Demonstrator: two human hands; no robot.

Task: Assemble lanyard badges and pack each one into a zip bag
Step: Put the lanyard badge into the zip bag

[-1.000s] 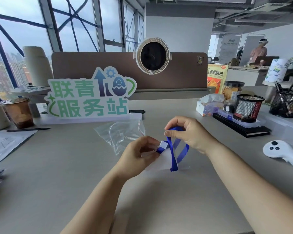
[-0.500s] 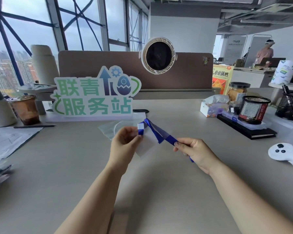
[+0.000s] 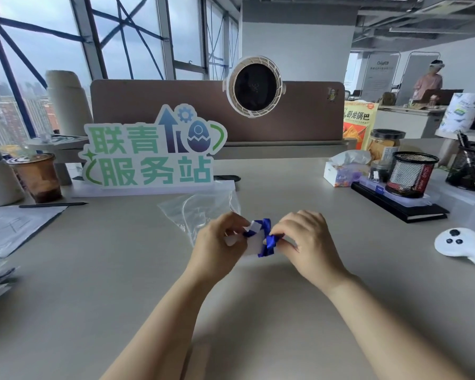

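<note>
Over the middle of the table, my left hand (image 3: 217, 239) pinches the clear badge holder (image 3: 251, 246) near its white clip. My right hand (image 3: 305, 237) pinches the blue lanyard (image 3: 268, 237), which is bunched into a small folded bundle against the badge. Both hands are close together, with the bundle between their fingertips. A clear zip bag (image 3: 200, 211) lies flat on the table just behind my left hand, partly hidden by it.
A green lettered sign (image 3: 151, 152) stands behind the bag. A drink cup (image 3: 37, 176) and papers (image 3: 14, 223) lie to the left. A tissue pack (image 3: 343, 171), mesh pen cups (image 3: 412, 174) on a black notebook and a white controller (image 3: 461, 244) sit to the right.
My right hand, which held the lanyard stretched out to the right, has come back to the badge, and the strap is now gathered into a tight bundle. My left hand has lowered slightly.
</note>
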